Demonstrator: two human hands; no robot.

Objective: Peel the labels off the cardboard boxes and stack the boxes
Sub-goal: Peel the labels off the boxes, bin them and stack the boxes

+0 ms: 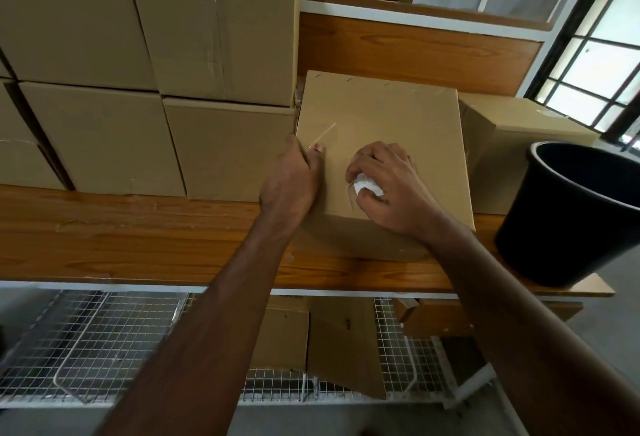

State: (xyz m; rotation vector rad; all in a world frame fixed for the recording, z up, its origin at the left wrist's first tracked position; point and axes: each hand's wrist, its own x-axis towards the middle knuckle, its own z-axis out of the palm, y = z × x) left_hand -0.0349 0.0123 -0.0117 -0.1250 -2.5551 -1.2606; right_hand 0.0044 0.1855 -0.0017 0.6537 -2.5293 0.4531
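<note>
A brown cardboard box [388, 116] stands on the wooden bench in front of me. My left hand [291, 175] grips its left edge, thumb on the top face. My right hand [384, 186] rests on the top of the box with its fingers curled round a crumpled white label [367, 186]. A faint scuff marks the top face near my left thumb. To the left, several plain cardboard boxes [138, 54] stand stacked in two layers, touching the box I hold.
A black bucket [571, 213] sits at the bench's right end. Another cardboard box [519, 158] stands behind it, to the right of mine. The wooden bench [138, 234] runs along the front. Below are wire mesh racks [104, 342] and flat cardboard pieces [343, 342].
</note>
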